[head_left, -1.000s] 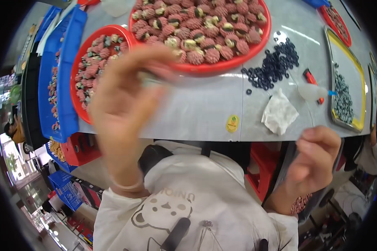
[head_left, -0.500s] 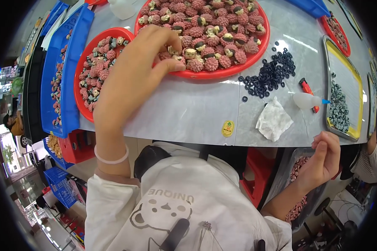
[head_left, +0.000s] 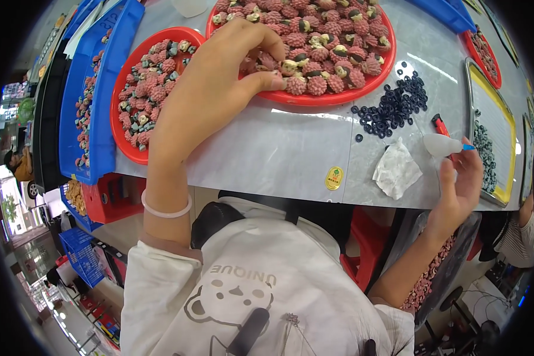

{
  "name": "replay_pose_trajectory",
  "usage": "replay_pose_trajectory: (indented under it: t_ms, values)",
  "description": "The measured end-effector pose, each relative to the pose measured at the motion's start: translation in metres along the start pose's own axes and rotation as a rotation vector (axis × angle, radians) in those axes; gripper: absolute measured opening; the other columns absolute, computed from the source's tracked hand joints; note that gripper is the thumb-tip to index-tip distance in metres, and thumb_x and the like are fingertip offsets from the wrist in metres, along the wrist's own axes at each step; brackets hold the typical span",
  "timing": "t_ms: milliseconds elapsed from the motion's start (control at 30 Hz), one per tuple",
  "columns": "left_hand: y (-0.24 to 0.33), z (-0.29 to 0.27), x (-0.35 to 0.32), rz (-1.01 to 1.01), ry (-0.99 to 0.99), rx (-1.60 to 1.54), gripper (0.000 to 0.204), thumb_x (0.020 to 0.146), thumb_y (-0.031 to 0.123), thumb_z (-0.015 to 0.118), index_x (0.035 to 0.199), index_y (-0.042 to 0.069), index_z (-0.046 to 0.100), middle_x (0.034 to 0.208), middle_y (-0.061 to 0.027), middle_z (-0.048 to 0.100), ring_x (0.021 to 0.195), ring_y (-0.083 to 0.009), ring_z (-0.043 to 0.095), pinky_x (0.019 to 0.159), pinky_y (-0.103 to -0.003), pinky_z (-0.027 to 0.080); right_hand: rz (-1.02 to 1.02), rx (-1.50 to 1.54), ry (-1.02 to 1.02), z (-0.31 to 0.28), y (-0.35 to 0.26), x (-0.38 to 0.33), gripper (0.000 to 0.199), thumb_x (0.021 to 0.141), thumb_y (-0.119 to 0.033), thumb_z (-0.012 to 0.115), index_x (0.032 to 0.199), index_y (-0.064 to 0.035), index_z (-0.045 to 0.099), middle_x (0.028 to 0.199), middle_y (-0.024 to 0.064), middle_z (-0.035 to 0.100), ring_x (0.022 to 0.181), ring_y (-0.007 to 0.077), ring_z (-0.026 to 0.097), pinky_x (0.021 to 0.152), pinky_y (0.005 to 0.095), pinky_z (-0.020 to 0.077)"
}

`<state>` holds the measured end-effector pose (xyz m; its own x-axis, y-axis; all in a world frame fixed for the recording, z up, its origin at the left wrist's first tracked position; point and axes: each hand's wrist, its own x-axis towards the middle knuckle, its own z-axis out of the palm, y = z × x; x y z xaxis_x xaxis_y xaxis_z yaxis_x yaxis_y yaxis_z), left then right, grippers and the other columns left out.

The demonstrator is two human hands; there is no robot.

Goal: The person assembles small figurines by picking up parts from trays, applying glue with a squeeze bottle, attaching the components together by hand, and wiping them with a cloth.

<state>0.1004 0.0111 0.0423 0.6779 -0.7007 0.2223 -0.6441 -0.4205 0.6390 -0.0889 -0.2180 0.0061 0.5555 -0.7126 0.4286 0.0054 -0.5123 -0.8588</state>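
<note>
My left hand (head_left: 228, 80) reaches over the front left rim of a large round red tray (head_left: 326, 99), thumb and forefinger apart among small pink knobbly figures (head_left: 317, 86). Many of these have cream and black parts. A few figures show in the gap between thumb and forefinger; I see none lifted. At the right, my right hand (head_left: 460, 184) has its thumb and fingers apart, fingertips beside the blue tip of a translucent squeeze bottle (head_left: 439, 145). The bottle lies on the grey table across a red-and-black tool (head_left: 439, 123), partly hidden.
Black rings (head_left: 397, 104) lie in a loose pile beside a crumpled white tissue (head_left: 396, 171). A smaller red tray (head_left: 117, 127) of pink and grey pieces and a blue bin (head_left: 104, 148) stand left. A yellow-lined metal tray (head_left: 504, 160) holds small grey-green pieces at right.
My right hand has moved up from the table's front edge to the squeeze bottle, its fingers spreading. My left hand stays at the large tray. The whole view has shifted slightly.
</note>
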Motion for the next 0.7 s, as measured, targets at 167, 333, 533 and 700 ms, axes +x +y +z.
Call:
replay_pose_trajectory:
  t_ms: [167,333,533,700]
  values:
    - [-0.001,-0.001,0.001,0.004,0.129,-0.162,0.016,0.068,0.004,0.059,0.082,0.0,0.052,0.079,-0.0059,0.055,0.073,-0.0132,0.052,0.067,-0.023,0.041,0.142,-0.034,-0.299,0.009,-0.001,0.001,0.037,0.078,-0.011,0.054,0.11,0.0034,0.042,0.095,0.0105,0.053,0.086,0.0156,0.051,0.08,0.0264,0.0364]
    - [0.014,0.011,-0.012,0.127,0.251,-0.507,0.014,0.071,0.001,0.056,0.084,-0.003,0.056,0.087,-0.0092,0.057,0.08,-0.0139,0.053,0.073,-0.023,0.041,0.155,0.172,-0.166,-0.006,-0.01,-0.005,0.038,0.079,-0.019,0.053,0.107,0.0031,0.042,0.089,0.0122,0.053,0.076,0.0154,0.05,0.068,0.0248,0.0382]
    - [0.041,0.059,-0.049,-0.119,0.037,-1.33,0.029,0.073,0.02,0.061,0.091,0.001,0.048,0.09,-0.0134,0.053,0.074,-0.0181,0.055,0.059,-0.024,0.046,0.182,0.165,-0.32,-0.03,-0.031,-0.009,0.05,0.071,-0.032,0.062,0.102,0.0021,0.044,0.084,0.0097,0.05,0.073,0.0153,0.048,0.057,0.0203,0.0362]
    - [0.059,0.076,-0.055,-0.308,-0.093,-1.469,0.036,0.072,0.028,0.062,0.092,0.002,0.048,0.092,-0.0133,0.05,0.073,-0.0162,0.054,0.059,-0.022,0.045,0.11,0.362,-0.374,-0.021,-0.047,-0.009,0.048,0.066,-0.033,0.067,0.093,0.001,0.046,0.088,0.0163,0.05,0.082,0.0194,0.048,0.07,0.0251,0.0383]
